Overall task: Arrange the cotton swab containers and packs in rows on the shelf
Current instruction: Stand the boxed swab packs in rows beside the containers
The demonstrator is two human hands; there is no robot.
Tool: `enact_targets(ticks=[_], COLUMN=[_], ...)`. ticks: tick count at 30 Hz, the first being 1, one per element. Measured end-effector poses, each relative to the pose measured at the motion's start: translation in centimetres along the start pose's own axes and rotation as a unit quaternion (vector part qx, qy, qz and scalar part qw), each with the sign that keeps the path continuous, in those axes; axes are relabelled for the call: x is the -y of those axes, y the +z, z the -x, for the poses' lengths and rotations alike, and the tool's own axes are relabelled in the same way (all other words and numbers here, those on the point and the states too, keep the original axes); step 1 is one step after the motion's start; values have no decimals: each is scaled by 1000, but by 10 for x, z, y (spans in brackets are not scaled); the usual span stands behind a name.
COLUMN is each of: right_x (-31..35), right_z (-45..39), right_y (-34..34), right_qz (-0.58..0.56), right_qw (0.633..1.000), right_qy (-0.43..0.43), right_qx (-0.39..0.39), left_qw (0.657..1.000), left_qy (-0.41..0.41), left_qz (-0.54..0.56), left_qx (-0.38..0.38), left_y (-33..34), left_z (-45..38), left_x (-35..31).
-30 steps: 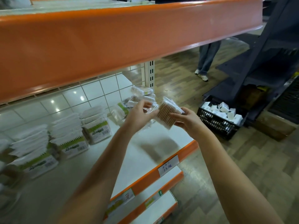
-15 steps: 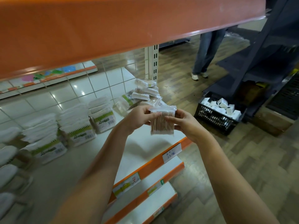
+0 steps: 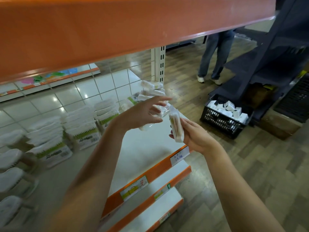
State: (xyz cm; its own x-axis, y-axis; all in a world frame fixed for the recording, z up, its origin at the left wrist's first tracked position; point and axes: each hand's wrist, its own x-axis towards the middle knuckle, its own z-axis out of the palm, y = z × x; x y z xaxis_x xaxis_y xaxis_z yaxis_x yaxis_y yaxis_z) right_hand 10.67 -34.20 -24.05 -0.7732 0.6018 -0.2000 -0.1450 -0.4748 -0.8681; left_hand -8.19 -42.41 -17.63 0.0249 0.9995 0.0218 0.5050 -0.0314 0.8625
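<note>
One swab pack point(image 3: 175, 127) stands upright, long axis 12-to-6, gripped in the right hand point(image 3: 194, 137), while the left hand point(image 3: 142, 114), fingers point(image 3: 164, 99) spread and empty, hovers nearer the loose packs point(image 3: 151, 91) at 12 o'clock on the shelf point(image 3: 143, 148).

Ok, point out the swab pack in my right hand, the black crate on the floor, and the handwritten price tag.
swab pack point(image 3: 175, 126): head view, middle of its clear wrapper.
black crate point(image 3: 222, 121): head view, front lattice wall.
price tag point(image 3: 179, 155): head view, centre of the white label on the shelf's orange edge.

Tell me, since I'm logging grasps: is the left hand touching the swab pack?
Apart. The head view shows shelf between the left hand and the swab pack.
</note>
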Motion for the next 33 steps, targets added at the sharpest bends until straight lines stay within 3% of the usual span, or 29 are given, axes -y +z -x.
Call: enact_targets(ticks=[7,13,18,21,33], right_x=[-1,10,18,14,-25], right_z=[0,0,1,-3,-41], right_y=[10,1,-5,0,56], right_qz=[41,109,270,291,359], right_qw=[998,994,963,957,926], right_qy=[38,3,-9,-19,17], right_qx=[38,-24,9,0,118], left_qw=[981,982,979,979,968], left_qy=[39,-20,-53,-69,-185], left_qz=[-179,-180,-198,-193,-161], left_qx=[71,58,19,4,-56], left_y=[0,-8,-12,-11,-36], left_z=[-11,-9,-6,-1,75], left_x=[-12,-11,-7,-7,18])
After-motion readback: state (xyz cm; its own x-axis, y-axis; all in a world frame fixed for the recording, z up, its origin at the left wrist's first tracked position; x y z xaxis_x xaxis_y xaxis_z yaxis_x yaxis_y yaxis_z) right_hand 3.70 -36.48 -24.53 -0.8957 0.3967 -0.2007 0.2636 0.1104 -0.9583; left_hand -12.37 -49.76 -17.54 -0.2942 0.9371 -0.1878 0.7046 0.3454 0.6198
